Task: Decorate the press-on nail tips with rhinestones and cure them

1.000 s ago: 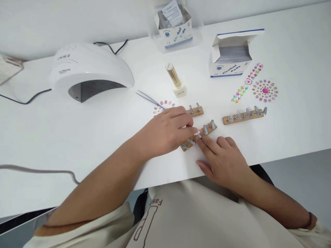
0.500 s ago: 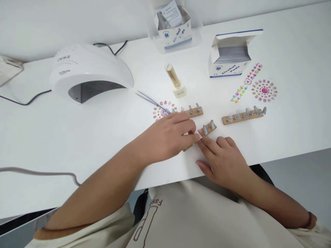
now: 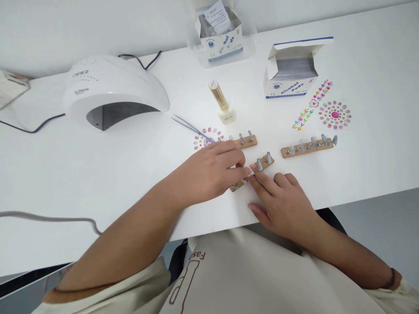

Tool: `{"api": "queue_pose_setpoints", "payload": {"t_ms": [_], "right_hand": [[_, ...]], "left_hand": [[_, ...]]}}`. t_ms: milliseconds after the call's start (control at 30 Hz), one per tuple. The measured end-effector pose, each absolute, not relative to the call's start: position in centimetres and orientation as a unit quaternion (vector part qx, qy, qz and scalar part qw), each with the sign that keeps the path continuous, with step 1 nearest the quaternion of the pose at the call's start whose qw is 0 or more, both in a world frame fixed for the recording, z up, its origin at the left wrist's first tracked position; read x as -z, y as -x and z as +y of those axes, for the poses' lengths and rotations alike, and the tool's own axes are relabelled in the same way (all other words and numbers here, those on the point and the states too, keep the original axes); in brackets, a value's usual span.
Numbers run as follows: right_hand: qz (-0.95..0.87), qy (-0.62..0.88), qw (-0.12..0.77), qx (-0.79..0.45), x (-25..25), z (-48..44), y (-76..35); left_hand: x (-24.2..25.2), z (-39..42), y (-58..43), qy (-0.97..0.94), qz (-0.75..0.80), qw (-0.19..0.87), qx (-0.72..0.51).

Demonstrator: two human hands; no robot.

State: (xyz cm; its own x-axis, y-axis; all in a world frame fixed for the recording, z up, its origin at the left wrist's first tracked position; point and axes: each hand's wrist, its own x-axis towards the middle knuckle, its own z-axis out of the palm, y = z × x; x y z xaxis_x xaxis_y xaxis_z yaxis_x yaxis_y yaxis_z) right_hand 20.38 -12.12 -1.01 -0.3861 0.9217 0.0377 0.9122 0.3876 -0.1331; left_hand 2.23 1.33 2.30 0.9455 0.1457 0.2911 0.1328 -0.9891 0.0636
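Observation:
My left hand (image 3: 212, 172) reaches across the middle of the table, thumb and index finger pinched on a small folded white wipe (image 3: 251, 172). The wipe is over a short wooden nail-tip stand (image 3: 268, 161), which carries silvery-grey false nails on metal posts; its middle is hidden by my fingers. My right hand (image 3: 284, 205) lies at the near side of this stand, fingers stretched out and thumb apart, index and middle fingertips beside the wipe. Behind my left hand is a second nail-tip stand (image 3: 247, 142), partly covered. Tweezers (image 3: 188, 124) rest on a round pink gem sticker (image 3: 214, 131).
A third nail stand (image 3: 307, 148) lies at right, below a gem sticker (image 3: 335, 114) and a heart sticker strip (image 3: 304, 117). Farther back stand a polish bottle (image 3: 226, 114), an alcohol pad box (image 3: 290, 85) and another box in a clear bin (image 3: 224, 46). A white nail lamp (image 3: 114, 87) is left.
My left fingertips have shifted slightly left and down with the wipe, showing more of the stand's near-left end. The right hand has stayed almost still.

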Motion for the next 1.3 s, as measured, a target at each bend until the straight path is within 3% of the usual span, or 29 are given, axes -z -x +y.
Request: {"api": "queue_pose_setpoints", "payload": {"t_ms": [367,633,1300], "right_hand": [[-0.831,0.551,0.057,-0.049,1.1,-12.1,-20.4],[-0.833,0.548,0.053,-0.051,1.1,-12.2,-20.5],[-0.831,0.552,0.054,-0.052,1.0,-12.1,-20.4]], "left_hand": [[-2.1,1.6,-2.1,-0.984,0.08,0.008,-0.157],[-3.6,1.2,-1.2,-0.97,0.111,0.082,-0.202],[-2.2,0.6,-2.5,-0.986,0.08,0.014,-0.148]]}}
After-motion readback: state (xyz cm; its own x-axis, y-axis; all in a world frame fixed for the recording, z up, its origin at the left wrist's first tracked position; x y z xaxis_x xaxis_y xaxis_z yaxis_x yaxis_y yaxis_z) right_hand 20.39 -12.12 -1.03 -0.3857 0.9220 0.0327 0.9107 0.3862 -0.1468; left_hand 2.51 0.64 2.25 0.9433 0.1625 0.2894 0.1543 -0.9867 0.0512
